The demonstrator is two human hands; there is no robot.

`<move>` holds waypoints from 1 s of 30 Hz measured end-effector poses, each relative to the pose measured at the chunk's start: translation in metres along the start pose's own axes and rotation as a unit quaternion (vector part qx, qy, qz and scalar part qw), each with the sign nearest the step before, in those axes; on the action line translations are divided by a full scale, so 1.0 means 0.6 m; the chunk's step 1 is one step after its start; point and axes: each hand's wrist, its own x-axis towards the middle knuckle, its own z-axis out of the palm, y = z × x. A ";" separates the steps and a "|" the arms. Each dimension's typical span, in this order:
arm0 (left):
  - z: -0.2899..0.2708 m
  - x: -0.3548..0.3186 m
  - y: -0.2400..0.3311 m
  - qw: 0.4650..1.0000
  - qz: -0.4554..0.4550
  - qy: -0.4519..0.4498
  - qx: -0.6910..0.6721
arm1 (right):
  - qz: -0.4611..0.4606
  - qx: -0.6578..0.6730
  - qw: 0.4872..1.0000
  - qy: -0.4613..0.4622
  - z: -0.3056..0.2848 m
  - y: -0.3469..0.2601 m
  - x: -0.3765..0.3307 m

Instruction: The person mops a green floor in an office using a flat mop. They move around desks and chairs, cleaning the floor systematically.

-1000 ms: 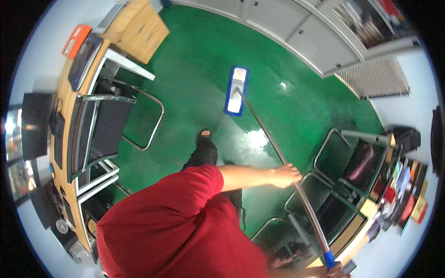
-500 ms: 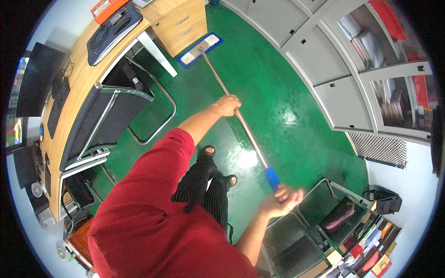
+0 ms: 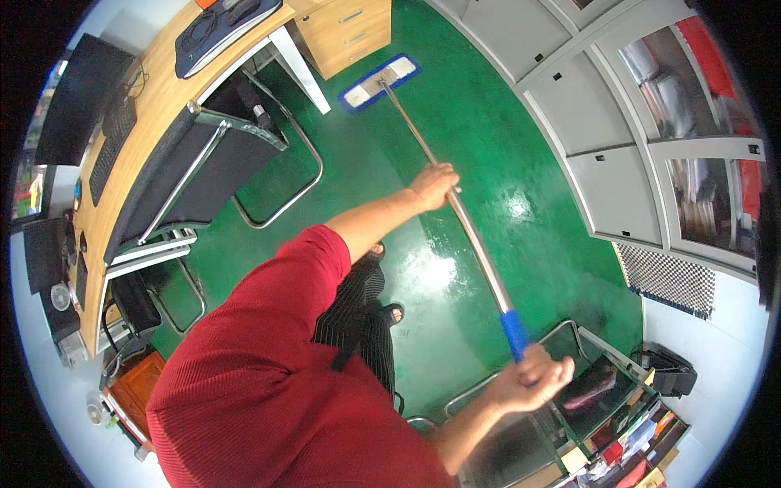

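A flat floor mop (image 3: 474,232) slants across the view, its metal pole running from upper left to lower right. My left hand (image 3: 435,186) is wrapped round the middle of the pole. Lower right, my right hand (image 3: 534,381) is closed on the top end, just past the blue grip (image 3: 514,332). At the far end, the white mop head with a blue fringe (image 3: 380,83) lies flat on the green floor (image 3: 537,268), a little in front of the wooden drawer unit (image 3: 346,37).
A black chair with chrome legs (image 3: 183,167) stands at the wooden desk (image 3: 163,81) on the left. Grey cabinets (image 3: 602,187) line the right side. A checkered mat (image 3: 669,278) lies by them. Lower right stands a glass-topped table (image 3: 521,447) near a shelf of books.
The mop head has shifted right, away from the drawer unit's front. Both hands have moved right with the pole. The whole view has shifted slightly too.
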 end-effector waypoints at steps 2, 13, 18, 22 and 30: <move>0.029 -0.019 0.073 0.999 0.004 0.022 -0.028 | -0.034 -0.041 0.998 -0.017 -0.056 -0.049 0.009; 0.123 -0.192 0.563 0.914 0.242 -0.170 -0.277 | -0.173 0.035 0.969 -0.171 -0.473 -0.520 0.035; 0.143 -0.229 0.618 0.893 0.233 -0.245 -0.298 | -0.141 0.069 0.905 -0.395 -0.446 -0.569 0.054; 0.144 -0.255 0.571 0.921 0.199 -0.165 -0.291 | -0.148 0.147 0.844 -0.495 -0.428 -0.527 0.067; 0.025 -0.253 0.344 0.972 0.099 0.040 -0.211 | -0.125 0.099 0.893 -0.422 -0.272 -0.372 0.047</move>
